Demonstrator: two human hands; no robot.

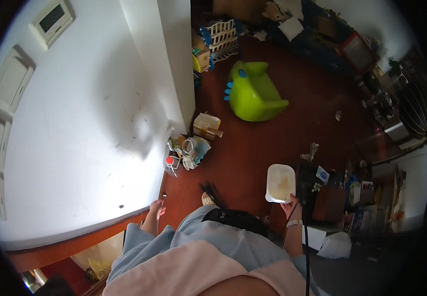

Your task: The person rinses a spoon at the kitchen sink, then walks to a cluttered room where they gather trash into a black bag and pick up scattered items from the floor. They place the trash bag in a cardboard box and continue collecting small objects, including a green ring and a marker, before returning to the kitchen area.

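Observation:
A shallow plastic food container (281, 181) with a whitish, translucent top is in my right hand (291, 209), gripped at its near end. Something pale yellow shows dimly inside it. A band with a pale face circles my right wrist. My left hand (157, 208) hangs beside the white wall at left, holding nothing, its fingers slightly apart. Ahead of that hand, a clear plastic jug with a red cap (169, 161) stands against the wall. A sandaled foot (208, 198) shows on the red-brown floor below me.
Beside the jug sit bags of rubbish (200, 148) and an open cardboard box (206, 125). A green child's armchair (256, 92) stands farther ahead. Shoes (312, 151) lie on the floor near a cluttered dark table (305, 185) at right. A black cable (307, 255) hangs near my right arm.

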